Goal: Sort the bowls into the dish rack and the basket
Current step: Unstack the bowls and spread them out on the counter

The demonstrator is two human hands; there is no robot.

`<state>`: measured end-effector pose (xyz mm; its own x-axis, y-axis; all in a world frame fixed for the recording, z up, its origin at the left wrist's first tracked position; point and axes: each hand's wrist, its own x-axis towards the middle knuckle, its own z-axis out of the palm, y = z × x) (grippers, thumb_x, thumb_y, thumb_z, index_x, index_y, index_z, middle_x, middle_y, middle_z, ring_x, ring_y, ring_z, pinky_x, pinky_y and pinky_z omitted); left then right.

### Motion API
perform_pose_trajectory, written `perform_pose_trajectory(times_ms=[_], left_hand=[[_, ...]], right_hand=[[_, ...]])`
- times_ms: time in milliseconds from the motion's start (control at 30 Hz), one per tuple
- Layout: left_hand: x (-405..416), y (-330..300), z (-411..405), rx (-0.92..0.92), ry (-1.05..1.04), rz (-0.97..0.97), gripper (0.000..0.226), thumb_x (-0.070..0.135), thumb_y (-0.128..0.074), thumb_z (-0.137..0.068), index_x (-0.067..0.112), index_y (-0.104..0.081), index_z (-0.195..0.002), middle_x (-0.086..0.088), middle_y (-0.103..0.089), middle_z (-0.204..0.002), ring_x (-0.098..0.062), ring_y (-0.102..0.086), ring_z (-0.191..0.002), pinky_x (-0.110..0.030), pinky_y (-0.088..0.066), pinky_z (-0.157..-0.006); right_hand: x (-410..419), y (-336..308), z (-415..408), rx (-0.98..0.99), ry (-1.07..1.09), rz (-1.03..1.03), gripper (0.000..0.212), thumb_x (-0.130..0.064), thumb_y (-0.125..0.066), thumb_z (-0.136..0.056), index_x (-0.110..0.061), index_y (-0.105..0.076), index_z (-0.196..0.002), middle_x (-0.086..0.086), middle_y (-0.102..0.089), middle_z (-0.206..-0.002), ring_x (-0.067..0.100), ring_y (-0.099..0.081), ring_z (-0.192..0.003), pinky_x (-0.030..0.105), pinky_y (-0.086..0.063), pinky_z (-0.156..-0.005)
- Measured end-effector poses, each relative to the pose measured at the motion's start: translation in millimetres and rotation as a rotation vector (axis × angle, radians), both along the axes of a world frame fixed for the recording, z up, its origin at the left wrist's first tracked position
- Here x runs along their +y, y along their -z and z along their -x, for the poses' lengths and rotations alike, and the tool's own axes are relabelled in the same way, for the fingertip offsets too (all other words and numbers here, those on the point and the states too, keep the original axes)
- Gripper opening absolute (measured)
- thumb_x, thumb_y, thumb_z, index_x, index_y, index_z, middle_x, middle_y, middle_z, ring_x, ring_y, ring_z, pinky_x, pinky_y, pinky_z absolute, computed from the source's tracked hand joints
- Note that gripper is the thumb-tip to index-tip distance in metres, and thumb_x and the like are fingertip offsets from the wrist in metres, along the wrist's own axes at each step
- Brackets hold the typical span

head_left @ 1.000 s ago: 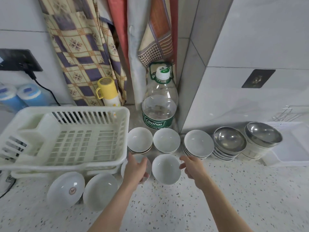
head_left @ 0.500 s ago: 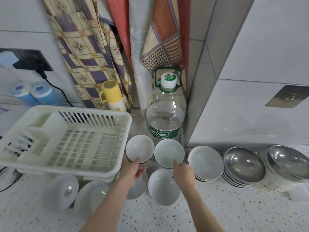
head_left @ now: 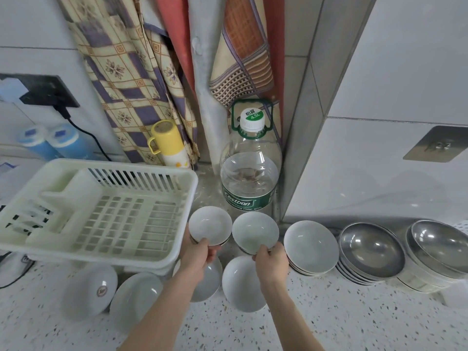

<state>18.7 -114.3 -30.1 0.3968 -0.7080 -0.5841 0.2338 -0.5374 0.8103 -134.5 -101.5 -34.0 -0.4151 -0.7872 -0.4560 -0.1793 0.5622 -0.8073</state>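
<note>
Left hand (head_left: pixel 196 257): fingers closed on near rim of left white bowl (head_left: pixel 210 229).
Right hand (head_left: pixel 272 262): pinching right white bowl (head_left: pixel 255 232).
Advice: lift both straight, clear dish rack (head_left: pixel 83 239) edge.

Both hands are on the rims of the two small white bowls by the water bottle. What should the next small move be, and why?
Probably lift both bowls and carry them left to the dish rack. The left hand pinches the near rim of the left small bowl, the right hand that of the right small bowl, and the rack holds nothing yet.
</note>
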Motion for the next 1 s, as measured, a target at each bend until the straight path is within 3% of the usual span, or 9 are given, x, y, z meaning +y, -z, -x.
perform_pose_trajectory(times_ms=[100,267,400,500,700,833,933,1000], left_hand=[[5,-1,-1,0.04,0.005,0.019,0.06,-0.008,-0.037,-0.096,0.029,-0.034,-0.144,-0.021,-0.067,-0.104,-0.019,-0.066,-0.054,-0.025,-0.054,-0.042],[16,-4,-6,0.127,0.026,0.067,0.056,-0.006,-0.041,-0.099,0.026,-0.032,-0.145,-0.016,-0.067,-0.086,-0.018,-0.068,-0.058,-0.027,-0.057,-0.048],[28,-11,-11,0.178,0.111,0.1,0.061,-0.003,-0.043,-0.1,0.031,-0.028,-0.149,-0.017,-0.07,-0.09,-0.022,-0.068,-0.068,-0.027,-0.057,-0.052],[41,-18,-10,0.169,0.193,0.132,0.07,-0.005,-0.044,-0.099,0.04,-0.024,-0.149,-0.016,-0.075,-0.079,-0.02,-0.071,-0.062,-0.028,-0.056,-0.052],[88,-31,-12,0.19,0.368,0.208,0.069,-0.003,-0.047,-0.096,0.06,-0.039,-0.122,-0.015,-0.071,-0.07,-0.02,-0.066,-0.056,-0.027,-0.054,-0.052],[136,-32,-30,0.195,0.441,0.218,0.074,0.001,-0.05,-0.097,0.074,-0.041,-0.107,-0.016,-0.071,-0.072,-0.021,-0.065,-0.061,-0.028,-0.054,-0.056],[174,-20,-45,0.186,0.435,0.171,0.073,0.0,-0.049,-0.097,0.069,-0.037,-0.117,-0.019,-0.07,-0.071,-0.021,-0.065,-0.059,-0.028,-0.054,-0.054],[195,-12,-54,0.178,0.423,0.126,0.072,0.0,-0.05,-0.097,0.062,-0.031,-0.128,-0.021,-0.07,-0.071,-0.022,-0.065,-0.058,-0.029,-0.054,-0.054]], right_hand=[[8,-6,-4,-0.072,0.052,0.061,0.014,-0.007,-0.045,-0.089,-0.012,-0.056,-0.096,0.005,-0.07,-0.076,-0.001,-0.06,-0.059,0.02,-0.035,-0.053],[24,-17,-9,-0.276,0.133,0.131,0.021,-0.007,-0.044,-0.088,-0.016,-0.062,-0.096,-0.003,-0.063,-0.056,0.011,-0.055,-0.059,0.03,-0.042,-0.064],[48,-30,-13,-0.333,0.14,0.208,0.021,-0.004,-0.045,-0.086,-0.013,-0.063,-0.091,-0.003,-0.059,-0.051,0.004,-0.046,-0.045,0.027,-0.038,-0.058],[70,-40,-12,-0.363,0.158,0.264,0.02,-0.001,-0.045,-0.087,-0.012,-0.061,-0.084,-0.001,-0.055,-0.051,0.005,-0.041,-0.043,0.024,-0.033,-0.053],[123,-54,-4,-0.411,0.2,0.402,0.024,0.003,-0.043,-0.09,-0.013,-0.055,-0.078,0.004,-0.05,-0.054,0.008,-0.032,-0.043,0.018,-0.028,-0.04],[157,-51,-4,-0.376,0.2,0.402,0.018,0.001,-0.043,-0.094,-0.006,-0.058,-0.088,0.003,-0.048,-0.052,0.009,-0.03,-0.041,0.018,-0.026,-0.039],[186,-42,-8,-0.325,0.173,0.375,0.019,0.0,-0.044,-0.094,-0.001,-0.062,-0.101,0.004,-0.048,-0.052,0.009,-0.034,-0.044,0.018,-0.027,-0.039],[203,-35,-11,-0.307,0.167,0.358,0.023,-0.002,-0.045,-0.096,-0.007,-0.065,-0.106,0.003,-0.049,-0.052,0.007,-0.037,-0.043,0.017,-0.029,-0.04]])
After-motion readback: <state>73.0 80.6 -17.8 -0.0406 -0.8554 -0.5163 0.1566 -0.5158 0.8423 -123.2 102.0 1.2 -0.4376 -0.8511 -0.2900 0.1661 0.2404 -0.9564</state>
